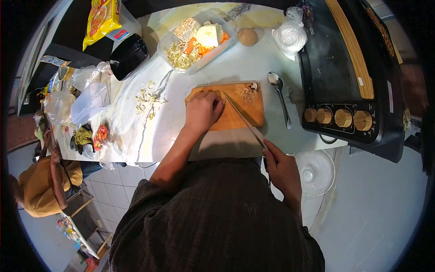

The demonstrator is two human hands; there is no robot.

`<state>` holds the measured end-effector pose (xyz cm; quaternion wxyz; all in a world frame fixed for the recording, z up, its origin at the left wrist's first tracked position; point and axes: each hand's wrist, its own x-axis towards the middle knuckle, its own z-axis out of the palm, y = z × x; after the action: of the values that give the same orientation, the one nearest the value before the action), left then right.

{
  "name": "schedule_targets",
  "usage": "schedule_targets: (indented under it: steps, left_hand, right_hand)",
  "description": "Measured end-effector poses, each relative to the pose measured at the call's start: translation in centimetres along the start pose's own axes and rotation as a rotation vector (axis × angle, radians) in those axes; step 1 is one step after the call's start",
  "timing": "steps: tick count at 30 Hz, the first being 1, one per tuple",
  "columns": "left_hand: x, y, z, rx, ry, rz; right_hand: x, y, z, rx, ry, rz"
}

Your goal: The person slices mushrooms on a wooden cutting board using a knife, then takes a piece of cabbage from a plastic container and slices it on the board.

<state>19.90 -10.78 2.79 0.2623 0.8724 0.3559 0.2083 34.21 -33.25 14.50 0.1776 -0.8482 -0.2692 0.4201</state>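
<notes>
My right hand (pixel 282 166) is closed round the handle of a long kitchen knife (pixel 246 121), and its blade slants up and left over the wooden cutting board (pixel 233 119). On the board's left half rests my left hand (pixel 204 110), fingers curled down and thumb toward the knife tip. Whatever lies beneath those fingers is hidden. A small heap of brownish root trimmings (pixel 248 95) sits at the board's upper right corner, beside a small dark-and-white scrap (pixel 254 86).
Behind the board stands a plastic container (pixel 198 68) of bean sprouts, carrot and tempeh. Loose sprouts (pixel 147 99) lie left. A round brown object (pixel 248 37), knotted bag of white powder (pixel 291 35), spoon (pixel 281 97) and black stove (pixel 344 90) are right. A person (pixel 45 186) is far left.
</notes>
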Motion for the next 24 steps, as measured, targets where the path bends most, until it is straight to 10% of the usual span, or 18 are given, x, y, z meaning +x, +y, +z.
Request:
schedule_targets:
  steps: [24]
  left_hand:
    - [0.1,-0.1,-0.1,-0.01,-0.019,-0.027]
  right_hand:
    - [0.1,-0.7,0.4,-0.091,0.04,-0.062]
